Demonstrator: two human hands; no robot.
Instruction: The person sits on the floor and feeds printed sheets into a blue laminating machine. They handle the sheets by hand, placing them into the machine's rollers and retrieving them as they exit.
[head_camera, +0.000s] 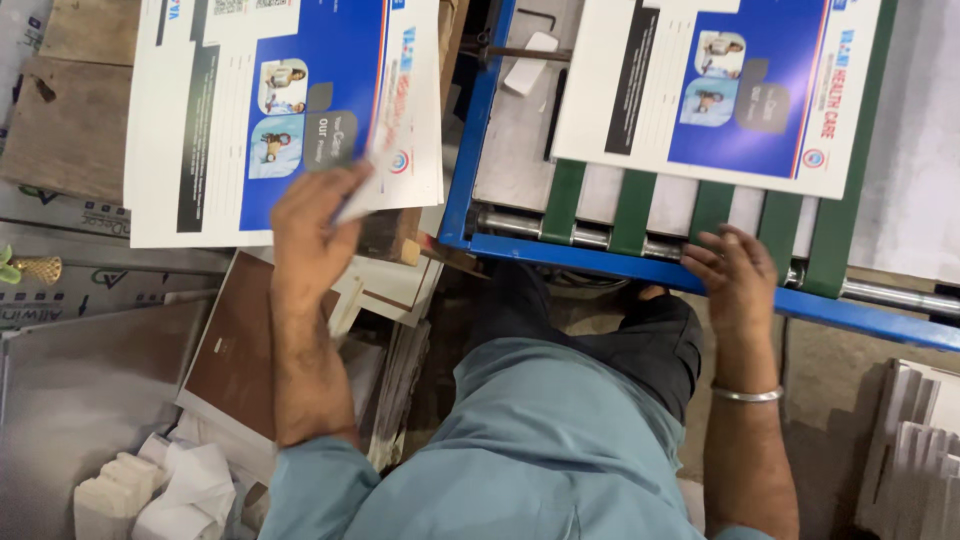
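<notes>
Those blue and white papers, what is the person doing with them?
A person in a teal shirt sits at a blue machine with green belts. The left hand has its grip on the corner of the top sheet of a stack of printed sheets to the left. The right hand rests on the machine's front edge by the rollers. Another printed sheet lies on the belts.

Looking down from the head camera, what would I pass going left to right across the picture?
Small brass ornament → stack of printed sheets → left hand lifting a sheet's corner → blue machine frame → right hand on the frame → white paper stacks.
</notes>
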